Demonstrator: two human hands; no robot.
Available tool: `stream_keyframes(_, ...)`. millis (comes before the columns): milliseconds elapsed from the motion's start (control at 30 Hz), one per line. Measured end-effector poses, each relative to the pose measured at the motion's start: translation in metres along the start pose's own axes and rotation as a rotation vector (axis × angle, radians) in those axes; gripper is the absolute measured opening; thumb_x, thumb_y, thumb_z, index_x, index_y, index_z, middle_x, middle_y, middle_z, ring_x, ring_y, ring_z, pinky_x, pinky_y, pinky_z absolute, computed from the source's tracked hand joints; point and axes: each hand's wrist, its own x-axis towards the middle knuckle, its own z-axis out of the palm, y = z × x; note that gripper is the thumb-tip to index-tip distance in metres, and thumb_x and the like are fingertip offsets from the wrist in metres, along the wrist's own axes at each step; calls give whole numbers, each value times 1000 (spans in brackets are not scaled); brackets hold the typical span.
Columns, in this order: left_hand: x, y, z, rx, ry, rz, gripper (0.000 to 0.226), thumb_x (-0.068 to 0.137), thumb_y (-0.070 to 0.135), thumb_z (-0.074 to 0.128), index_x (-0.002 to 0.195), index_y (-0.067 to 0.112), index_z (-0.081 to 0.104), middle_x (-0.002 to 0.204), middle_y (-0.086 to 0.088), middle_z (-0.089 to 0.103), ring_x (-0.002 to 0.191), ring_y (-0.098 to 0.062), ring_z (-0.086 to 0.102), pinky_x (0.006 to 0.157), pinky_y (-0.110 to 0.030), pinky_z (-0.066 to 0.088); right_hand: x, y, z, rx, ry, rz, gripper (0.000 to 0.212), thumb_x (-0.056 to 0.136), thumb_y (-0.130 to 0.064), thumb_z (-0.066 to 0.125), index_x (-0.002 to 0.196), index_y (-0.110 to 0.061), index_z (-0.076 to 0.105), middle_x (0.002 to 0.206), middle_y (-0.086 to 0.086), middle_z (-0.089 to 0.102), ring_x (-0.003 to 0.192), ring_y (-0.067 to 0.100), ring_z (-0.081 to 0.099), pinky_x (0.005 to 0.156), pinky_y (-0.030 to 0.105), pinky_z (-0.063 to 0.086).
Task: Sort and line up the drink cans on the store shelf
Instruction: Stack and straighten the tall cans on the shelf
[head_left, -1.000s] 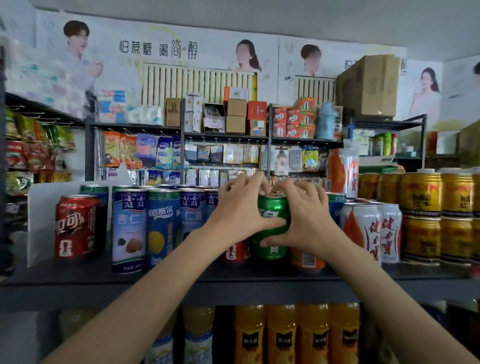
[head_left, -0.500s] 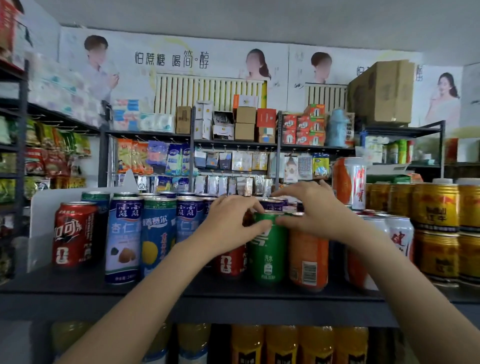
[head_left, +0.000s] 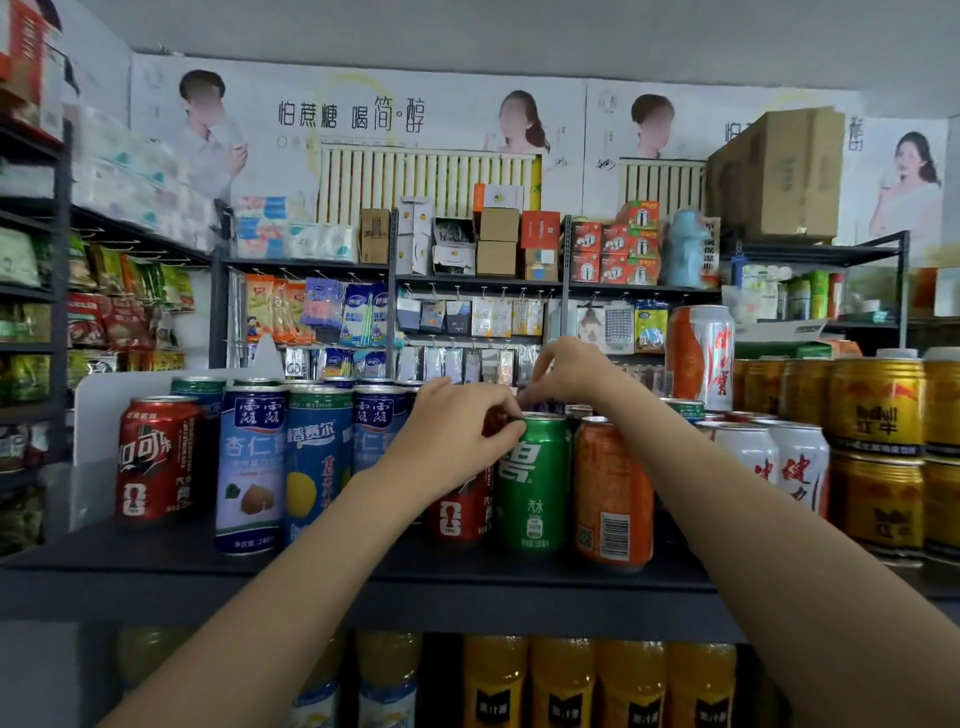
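Note:
On the dark shelf (head_left: 156, 551) a green soda can (head_left: 532, 483) stands upright between a red cola can (head_left: 460, 514) and an orange can (head_left: 613, 493). My left hand (head_left: 452, 447) covers the red cola can's top, its thumb and curled fingers closing round that rim and its fingertips touching the green can's shoulder. My right hand (head_left: 571, 371) reaches over the green can, fingertips curled down on the top of a dark blue can (head_left: 551, 406) behind it, most of which is hidden.
Tall blue almond-milk cans (head_left: 252, 467) and another red cola can (head_left: 156, 457) stand at the left. White-and-red cans (head_left: 795, 462) and stacked gold cans (head_left: 878, 452) fill the right. A white divider (head_left: 98, 410) closes the shelf's left end. Orange juice bottles (head_left: 561, 680) sit on the shelf below.
The green can was set down on the shelf between the red and orange cans. My left hand slid from its side to the red can's top; my right hand moved back behind it.

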Motion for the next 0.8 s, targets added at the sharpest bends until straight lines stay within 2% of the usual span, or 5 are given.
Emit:
stream_keyframes(200,3,6,-3,70,-8,15,22,89,33,57,107,23,64,107,9,65,97,-8,51,108,-28,18,-4,-37,-46,208,514,-197,18,83,-20,67,91,-7,57,97,7,62,96,23,59,71,23,45)
stream_keyframes(300,1,7,-17,-89,249,-37,37,86,30,62,120,20,54,121,6,56,111,-9,50,100,-25,32,-12,-70,-67,302,661,-367,22,81,-26,69,91,-10,57,95,3,58,99,22,55,80,31,50)
stream_keyframes(367,-4,6,-39,-313,452,-111,41,82,29,67,116,20,47,117,4,51,105,-7,50,87,-16,37,-20,-92,-71,371,656,-429,26,79,-31,70,91,-13,58,97,2,58,94,19,57,82,39,52)
stream_keyframes(500,-23,-8,-83,-637,432,-238,45,77,30,72,109,21,41,107,6,56,91,-3,58,72,-11,47,-37,-140,-54,639,431,-464,28,73,-36,76,76,-23,51,98,7,61,90,22,62,76,32,54)
stream_keyframes(800,-79,-100,-177,-456,340,-367,48,67,27,80,93,25,40,102,-7,62,88,-24,65,77,-41,55,-30,-257,29,622,379,-482,38,67,-42,79,67,-24,45,77,-2,57,74,16,56,71,35,47)
